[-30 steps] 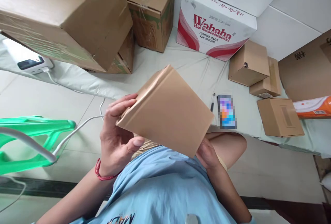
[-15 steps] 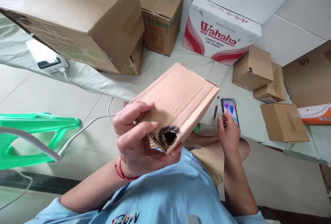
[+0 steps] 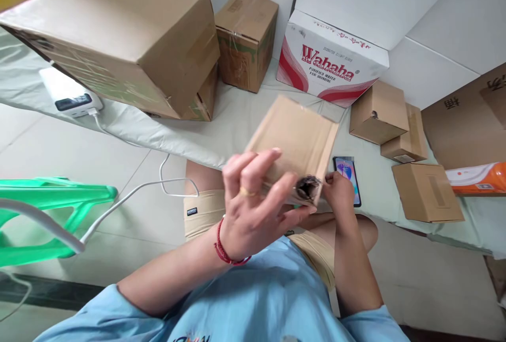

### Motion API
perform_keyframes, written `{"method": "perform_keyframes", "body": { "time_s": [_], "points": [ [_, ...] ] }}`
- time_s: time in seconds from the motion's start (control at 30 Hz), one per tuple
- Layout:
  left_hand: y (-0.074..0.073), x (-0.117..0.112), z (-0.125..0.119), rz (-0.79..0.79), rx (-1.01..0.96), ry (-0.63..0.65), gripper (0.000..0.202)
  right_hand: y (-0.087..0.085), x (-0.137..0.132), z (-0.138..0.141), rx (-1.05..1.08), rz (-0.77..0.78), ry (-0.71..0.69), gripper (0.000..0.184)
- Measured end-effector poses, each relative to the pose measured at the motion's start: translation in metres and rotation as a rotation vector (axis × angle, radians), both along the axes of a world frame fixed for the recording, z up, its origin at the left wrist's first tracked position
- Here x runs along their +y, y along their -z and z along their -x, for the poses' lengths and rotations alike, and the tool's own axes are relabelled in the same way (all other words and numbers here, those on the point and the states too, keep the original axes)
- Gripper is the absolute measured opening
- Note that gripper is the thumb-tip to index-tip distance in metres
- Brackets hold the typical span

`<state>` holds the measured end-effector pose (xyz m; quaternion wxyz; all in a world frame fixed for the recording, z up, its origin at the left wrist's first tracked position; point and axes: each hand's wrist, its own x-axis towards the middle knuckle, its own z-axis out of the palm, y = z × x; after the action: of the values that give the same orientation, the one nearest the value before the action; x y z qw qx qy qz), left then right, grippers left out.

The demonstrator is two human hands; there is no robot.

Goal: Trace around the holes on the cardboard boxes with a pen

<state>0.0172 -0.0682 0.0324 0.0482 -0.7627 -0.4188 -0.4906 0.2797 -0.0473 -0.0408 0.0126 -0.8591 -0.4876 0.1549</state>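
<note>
My left hand (image 3: 256, 199) grips the near end of a flat brown cardboard box (image 3: 300, 136), fingers wrapped over its top and thumb underneath. The box tilts away from me, and a dark burnt-looking hole (image 3: 307, 188) shows in its near edge. My right hand (image 3: 336, 189) is beside that edge, fingers curled near the hole and just in front of a phone (image 3: 348, 172) lying on the pale sheet. What the right fingers hold, if anything, is hidden.
Around the sheet-covered surface (image 3: 237, 115) stand a big cardboard box (image 3: 118, 36), a taped box (image 3: 245, 36), a white Wahaha carton (image 3: 328, 62) and small boxes (image 3: 427, 192). A power bank (image 3: 71, 99) with a white cable and a green plastic stool (image 3: 47, 210) sit at the left.
My left hand carried the box forward and to the right. My right hand left the box's underside, went to the phone, and now sits by the holed edge.
</note>
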Motion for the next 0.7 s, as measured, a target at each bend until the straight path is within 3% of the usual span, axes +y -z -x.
{"method": "perform_keyframes", "body": {
  "time_s": [0.07,0.13,0.27,0.37,0.43,0.53,0.7],
  "points": [
    [0.003,-0.002,-0.005,0.070,0.093,0.093,0.044,-0.001,-0.015,-0.005,0.143,-0.160,0.092,0.008],
    [0.003,-0.004,-0.007,0.060,0.115,0.148,0.037,-0.002,-0.035,-0.011,0.308,-0.381,0.209,0.014],
    [-0.001,-0.009,-0.011,0.038,0.054,0.093,0.030,-0.011,-0.071,-0.020,0.687,-0.815,0.375,0.034],
    [-0.003,-0.009,-0.019,0.010,0.027,0.143,0.016,-0.029,-0.083,-0.019,0.979,-0.961,0.439,0.029],
    [-0.003,-0.008,-0.024,-0.014,0.038,0.216,0.016,-0.045,-0.086,-0.015,1.076,-1.004,0.419,0.022],
    [-0.001,-0.004,-0.028,-0.046,0.076,0.220,0.019,-0.066,-0.085,-0.005,1.155,-1.043,0.309,0.019],
    [0.000,-0.005,-0.027,-0.031,0.124,0.208,0.021,-0.083,-0.077,0.017,1.208,-1.089,0.098,0.009]
  ]
}}
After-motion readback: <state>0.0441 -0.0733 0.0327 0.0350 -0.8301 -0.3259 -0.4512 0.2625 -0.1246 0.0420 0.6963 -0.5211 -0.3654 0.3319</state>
